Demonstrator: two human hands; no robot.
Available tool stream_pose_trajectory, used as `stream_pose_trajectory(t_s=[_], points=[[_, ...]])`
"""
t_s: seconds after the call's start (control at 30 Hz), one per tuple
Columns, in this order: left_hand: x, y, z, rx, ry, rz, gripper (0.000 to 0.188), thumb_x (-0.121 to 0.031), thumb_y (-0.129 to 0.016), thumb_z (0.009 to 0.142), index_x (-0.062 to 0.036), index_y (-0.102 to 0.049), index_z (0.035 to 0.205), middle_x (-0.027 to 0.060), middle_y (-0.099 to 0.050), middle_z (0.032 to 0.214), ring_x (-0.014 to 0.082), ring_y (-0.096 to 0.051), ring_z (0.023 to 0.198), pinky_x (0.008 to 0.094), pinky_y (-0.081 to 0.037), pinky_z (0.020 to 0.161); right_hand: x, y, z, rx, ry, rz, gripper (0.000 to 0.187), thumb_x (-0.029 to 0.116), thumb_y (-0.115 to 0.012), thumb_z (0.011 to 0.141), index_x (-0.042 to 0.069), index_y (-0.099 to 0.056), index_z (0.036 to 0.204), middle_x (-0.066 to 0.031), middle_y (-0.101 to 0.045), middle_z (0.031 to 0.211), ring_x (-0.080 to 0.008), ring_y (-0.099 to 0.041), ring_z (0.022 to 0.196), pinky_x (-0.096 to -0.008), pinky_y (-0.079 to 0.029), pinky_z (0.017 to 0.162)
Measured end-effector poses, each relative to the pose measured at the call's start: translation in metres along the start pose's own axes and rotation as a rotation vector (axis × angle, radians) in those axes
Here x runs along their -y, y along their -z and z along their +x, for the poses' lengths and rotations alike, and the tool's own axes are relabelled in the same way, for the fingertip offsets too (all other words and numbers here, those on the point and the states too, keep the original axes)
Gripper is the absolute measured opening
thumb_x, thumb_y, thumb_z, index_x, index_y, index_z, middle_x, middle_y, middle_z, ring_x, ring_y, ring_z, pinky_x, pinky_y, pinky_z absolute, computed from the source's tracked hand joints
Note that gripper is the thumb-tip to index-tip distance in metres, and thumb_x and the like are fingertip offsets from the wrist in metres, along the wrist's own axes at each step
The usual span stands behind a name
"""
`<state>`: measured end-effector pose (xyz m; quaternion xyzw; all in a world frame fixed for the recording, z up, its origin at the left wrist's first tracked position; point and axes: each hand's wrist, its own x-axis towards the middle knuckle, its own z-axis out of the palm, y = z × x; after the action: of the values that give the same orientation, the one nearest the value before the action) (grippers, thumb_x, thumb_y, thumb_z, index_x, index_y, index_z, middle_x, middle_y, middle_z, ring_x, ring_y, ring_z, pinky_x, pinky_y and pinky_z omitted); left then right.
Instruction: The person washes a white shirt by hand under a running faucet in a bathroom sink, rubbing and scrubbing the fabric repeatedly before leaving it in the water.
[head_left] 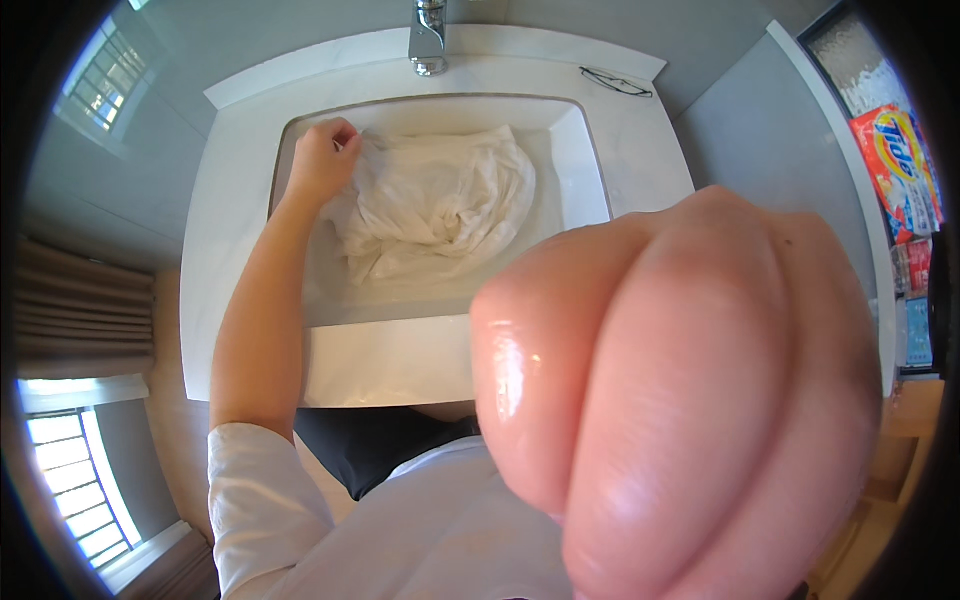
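A crumpled white cloth [440, 200], soaked through, lies in shallow water in the white sink [578, 170]. At its upper left edge is my left hand [328, 160], with the fingers curled in and a bit of white showing at them. It appears to pinch the edge of the cloth. My right hand [690, 390] is raised very close to the camera and covers much of the lower right. Its wet fingers are bent and pressed together. Whatever they may hold is hidden.
A chrome faucet [429, 40] stands behind the sink. Dark-framed glasses [616, 82] lie on the white countertop [650, 140] at the back right. On the far right, a red-orange detergent packet [895, 172] is beside a low partition, with smaller packets below it.
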<state>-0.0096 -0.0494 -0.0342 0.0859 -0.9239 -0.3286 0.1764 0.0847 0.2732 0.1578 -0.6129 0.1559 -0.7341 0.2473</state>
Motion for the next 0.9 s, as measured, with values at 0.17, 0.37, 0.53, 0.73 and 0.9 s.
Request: stream_pose_trajectory(t_s=[0.17, 0.37, 0.53, 0.73, 0.9], points=[[0.008, 0.001, -0.003, -0.006, 0.005, 0.008, 0.016, -0.017, -0.066, 0.086, -0.0022, -0.069, 0.088, 0.0117, -0.07, 0.078, 0.024, -0.065, 0.068, 0.0371, -0.051, 0.067, 0.0, -0.002, -0.008, -0.001, 0.003, 0.033, 0.013, 0.016, -0.07, 0.094, 0.003, -0.069, 0.092, -0.0096, -0.062, 0.091, -0.0137, -0.06, 0.068, -0.0262, -0.048, 0.061], [0.011, -0.001, 0.002, 0.03, 0.005, 0.02, 0.018, -0.019, -0.066, 0.087, -0.0014, -0.069, 0.088, 0.0107, -0.069, 0.077, 0.0223, -0.064, 0.067, 0.0355, -0.05, 0.066, 0.008, -0.004, -0.009, -0.012, -0.024, 0.019, 0.013, 0.016, -0.069, 0.094, 0.003, -0.068, 0.091, -0.0094, -0.062, 0.09, -0.0139, -0.06, 0.068, -0.0263, -0.047, 0.061], [0.008, 0.002, -0.001, 0.019, 0.006, -0.006, 0.017, -0.018, -0.066, 0.087, -0.0014, -0.069, 0.089, 0.0106, -0.069, 0.077, 0.0217, -0.063, 0.067, 0.0359, -0.05, 0.066, 0.011, -0.006, -0.01, 0.008, -0.025, 0.047, 0.013, 0.016, -0.069, 0.094, 0.003, -0.067, 0.091, -0.0092, -0.062, 0.089, -0.0141, -0.06, 0.067, -0.0263, -0.047, 0.06], [0.003, -0.001, -0.001, 0.058, 0.096, -0.039, 0.016, -0.017, -0.067, 0.087, -0.0014, -0.069, 0.09, 0.0108, -0.069, 0.077, 0.0216, -0.064, 0.067, 0.0362, -0.051, 0.066, 0.008, 0.0, -0.012, 0.0, -0.051, 0.051, 0.013, 0.016, -0.069, 0.094, 0.003, -0.066, 0.09, -0.0091, -0.062, 0.088, -0.0142, -0.06, 0.067, -0.0264, -0.047, 0.06], [0.009, -0.001, 0.0, 0.014, 0.009, -0.029, 0.017, -0.018, -0.066, 0.086, -0.0017, -0.069, 0.089, 0.0107, -0.069, 0.077, 0.0218, -0.064, 0.066, 0.0364, -0.051, 0.066, 0.007, 0.001, -0.012, 0.017, -0.049, 0.072, 0.013, 0.016, -0.068, 0.094, 0.003, -0.066, 0.09, -0.0089, -0.061, 0.087, -0.0144, -0.06, 0.066, -0.0265, -0.047, 0.059]])
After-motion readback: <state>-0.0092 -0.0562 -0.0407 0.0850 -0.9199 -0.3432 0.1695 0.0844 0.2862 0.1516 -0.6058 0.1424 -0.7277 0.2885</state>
